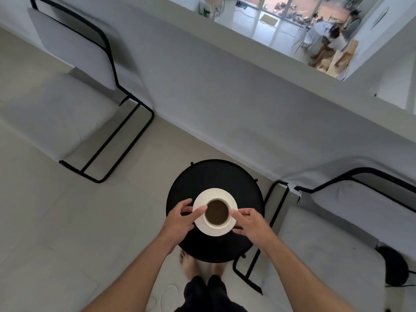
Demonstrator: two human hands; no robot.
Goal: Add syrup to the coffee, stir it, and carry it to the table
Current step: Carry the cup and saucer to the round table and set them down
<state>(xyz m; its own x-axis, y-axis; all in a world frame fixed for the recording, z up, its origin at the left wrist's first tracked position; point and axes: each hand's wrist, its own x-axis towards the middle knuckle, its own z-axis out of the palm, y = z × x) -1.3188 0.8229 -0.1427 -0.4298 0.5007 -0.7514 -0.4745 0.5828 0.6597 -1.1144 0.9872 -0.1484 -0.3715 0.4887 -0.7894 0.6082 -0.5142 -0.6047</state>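
Both hands, left (180, 218) and right (249, 224), clamp the white round saucer (221, 230) carrying the white coffee cup (217, 212), near the round black counter's (213, 174) centre.

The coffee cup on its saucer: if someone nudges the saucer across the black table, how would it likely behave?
The coffee cup is filled near its rim, so a quick push would probably slop coffee. It sits loose on the saucer, so it may slide. Both look ceramic: rigid, likely breakable if knocked off the small round table.
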